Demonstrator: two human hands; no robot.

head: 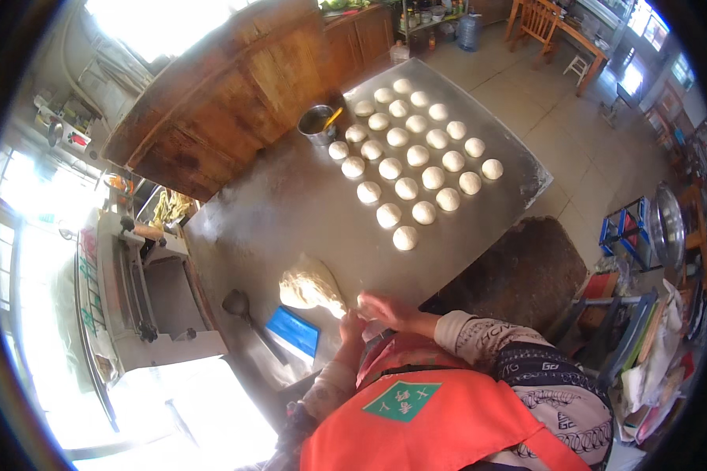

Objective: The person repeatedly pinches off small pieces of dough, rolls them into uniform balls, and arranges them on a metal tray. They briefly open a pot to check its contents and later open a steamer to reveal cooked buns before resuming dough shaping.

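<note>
A large lump of dough (306,284) lies on the metal worktop (283,200), drawn out to a narrow end toward my body. My left hand (352,327) is closed around that narrow end. Close beside it, my right hand (389,312) is curled with its fingers toward the left hand. Whether dough is inside the right hand is hidden by glare and the bent fingers. Farther out, several round dough balls (418,156) sit in rows. To the left of my left hand lies a dough scraper with a blue handle (297,327).
A dark ladle (253,324) rests beside the scraper. At the worktop's far-left side, a metal pot (318,125) holds a yellow-handled utensil. A dough-rolling machine (159,294) borders the left. Wooden panelling (235,100) rises behind, and a dark board (512,277) adjoins the right edge.
</note>
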